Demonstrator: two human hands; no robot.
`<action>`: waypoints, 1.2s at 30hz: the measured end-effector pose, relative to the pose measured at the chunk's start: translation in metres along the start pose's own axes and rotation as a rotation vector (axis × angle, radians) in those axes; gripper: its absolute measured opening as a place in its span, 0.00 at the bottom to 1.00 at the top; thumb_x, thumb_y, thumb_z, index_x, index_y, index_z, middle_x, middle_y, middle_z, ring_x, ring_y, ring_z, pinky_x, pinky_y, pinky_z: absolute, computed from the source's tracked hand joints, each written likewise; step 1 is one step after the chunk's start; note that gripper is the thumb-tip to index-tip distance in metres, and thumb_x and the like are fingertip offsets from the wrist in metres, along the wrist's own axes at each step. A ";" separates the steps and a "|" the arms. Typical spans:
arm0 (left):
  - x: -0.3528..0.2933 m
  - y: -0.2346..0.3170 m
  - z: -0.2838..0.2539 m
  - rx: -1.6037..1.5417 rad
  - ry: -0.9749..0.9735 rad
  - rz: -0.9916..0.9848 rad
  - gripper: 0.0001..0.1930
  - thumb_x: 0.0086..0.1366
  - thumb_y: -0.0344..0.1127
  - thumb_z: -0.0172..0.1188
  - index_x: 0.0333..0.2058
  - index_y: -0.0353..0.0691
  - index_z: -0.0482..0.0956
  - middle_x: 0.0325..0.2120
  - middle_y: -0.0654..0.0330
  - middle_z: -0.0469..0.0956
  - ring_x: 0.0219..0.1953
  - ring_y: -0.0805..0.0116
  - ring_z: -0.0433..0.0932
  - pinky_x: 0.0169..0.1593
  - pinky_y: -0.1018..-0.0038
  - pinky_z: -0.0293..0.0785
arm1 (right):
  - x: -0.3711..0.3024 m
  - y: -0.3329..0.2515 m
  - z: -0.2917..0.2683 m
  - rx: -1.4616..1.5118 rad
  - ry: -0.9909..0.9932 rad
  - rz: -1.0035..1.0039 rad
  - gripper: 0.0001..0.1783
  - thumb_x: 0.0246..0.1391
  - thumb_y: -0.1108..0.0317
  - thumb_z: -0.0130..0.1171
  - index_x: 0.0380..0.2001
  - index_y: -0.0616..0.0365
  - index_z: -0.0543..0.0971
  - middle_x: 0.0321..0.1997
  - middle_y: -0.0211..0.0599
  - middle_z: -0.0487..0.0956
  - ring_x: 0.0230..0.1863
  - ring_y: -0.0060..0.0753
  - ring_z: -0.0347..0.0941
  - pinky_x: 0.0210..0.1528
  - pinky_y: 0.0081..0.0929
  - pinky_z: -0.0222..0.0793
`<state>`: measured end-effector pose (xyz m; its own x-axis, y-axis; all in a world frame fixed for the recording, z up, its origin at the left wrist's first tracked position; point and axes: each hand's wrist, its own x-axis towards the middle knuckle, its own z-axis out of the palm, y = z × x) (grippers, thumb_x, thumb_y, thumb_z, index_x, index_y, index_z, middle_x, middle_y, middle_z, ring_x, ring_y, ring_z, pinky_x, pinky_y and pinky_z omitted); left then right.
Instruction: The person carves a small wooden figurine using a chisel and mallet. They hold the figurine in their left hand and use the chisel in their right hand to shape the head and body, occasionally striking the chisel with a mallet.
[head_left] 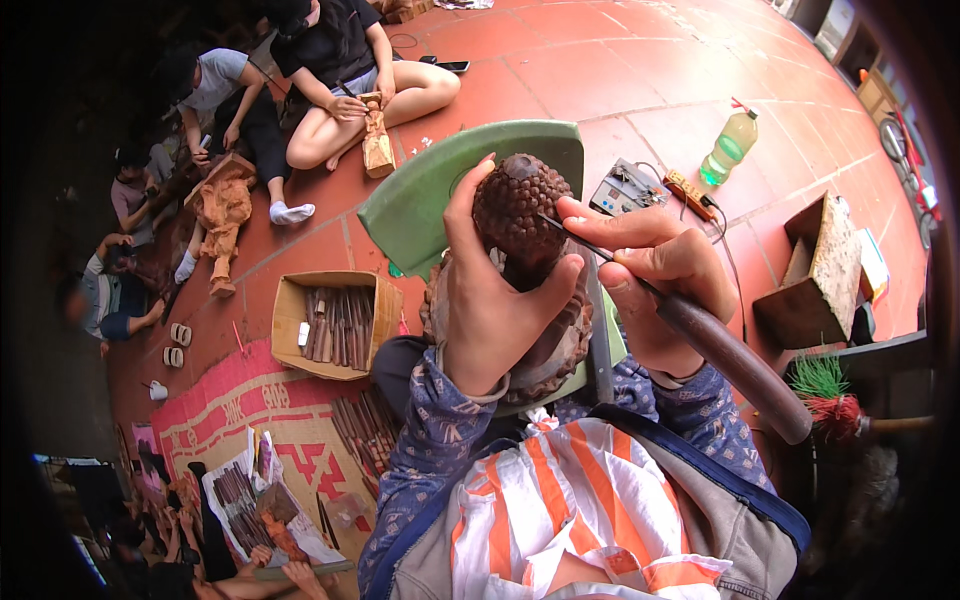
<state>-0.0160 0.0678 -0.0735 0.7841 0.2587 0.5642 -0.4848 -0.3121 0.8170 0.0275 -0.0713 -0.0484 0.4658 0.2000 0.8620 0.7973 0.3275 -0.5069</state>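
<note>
A dark brown carved wooden statue [519, 212] stands upright in front of me, its head covered with rows of small round knobs. My left hand [490, 315] is wrapped round the head from the left, thumb toward me and fingers up along its far side. In my right hand [672, 270] is a carving chisel [738, 368] with a thick dark wooden handle, slanting down to the right. Its thin metal shank runs between thumb and fingers, and the tip touches the right side of the knobbed head. My hands partly hide the statue's lower body.
Behind the statue is a green plastic chair [410, 200]. A cardboard box [283, 318] of chisels stands left, near more chisels [362, 432] on a red-patterned mat [215, 425]. Rightward are a bottle [730, 146], power strip [690, 193], wooden box [812, 275] and brush [830, 405]. Several people carve at left.
</note>
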 end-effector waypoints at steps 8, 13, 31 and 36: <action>0.000 0.000 0.002 -0.048 0.002 0.002 0.44 0.49 0.27 0.68 0.62 0.36 0.50 0.49 0.46 0.70 0.51 0.58 0.74 0.55 0.66 0.70 | 0.020 -0.009 -0.013 0.060 -0.137 0.140 0.09 0.47 0.84 0.60 0.26 0.66 0.69 0.35 0.55 0.80 0.41 0.43 0.80 0.43 0.32 0.77; 0.000 0.000 0.001 -0.024 -0.004 -0.002 0.44 0.49 0.27 0.68 0.62 0.36 0.50 0.49 0.46 0.70 0.51 0.58 0.74 0.55 0.66 0.70 | 0.016 -0.009 -0.008 -0.096 -0.096 0.032 0.11 0.43 0.83 0.63 0.24 0.64 0.69 0.32 0.54 0.80 0.37 0.45 0.82 0.38 0.30 0.78; 0.001 0.002 0.007 -0.058 0.014 0.063 0.45 0.50 0.29 0.68 0.62 0.35 0.49 0.47 0.48 0.72 0.49 0.59 0.75 0.53 0.67 0.72 | -0.014 -0.005 0.030 0.017 0.247 0.069 0.10 0.51 0.83 0.60 0.27 0.65 0.68 0.36 0.63 0.79 0.46 0.56 0.78 0.51 0.46 0.73; 0.001 -0.001 0.006 -0.034 0.021 0.039 0.45 0.51 0.29 0.69 0.62 0.36 0.49 0.47 0.49 0.72 0.49 0.60 0.75 0.53 0.67 0.72 | -0.020 -0.001 0.022 0.311 0.213 0.239 0.08 0.57 0.82 0.53 0.31 0.64 0.64 0.41 0.63 0.78 0.53 0.55 0.73 0.59 0.48 0.66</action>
<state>-0.0125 0.0628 -0.0742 0.7564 0.2658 0.5976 -0.5279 -0.2913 0.7978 0.0091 -0.0556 -0.0651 0.7172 0.1201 0.6864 0.5197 0.5641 -0.6417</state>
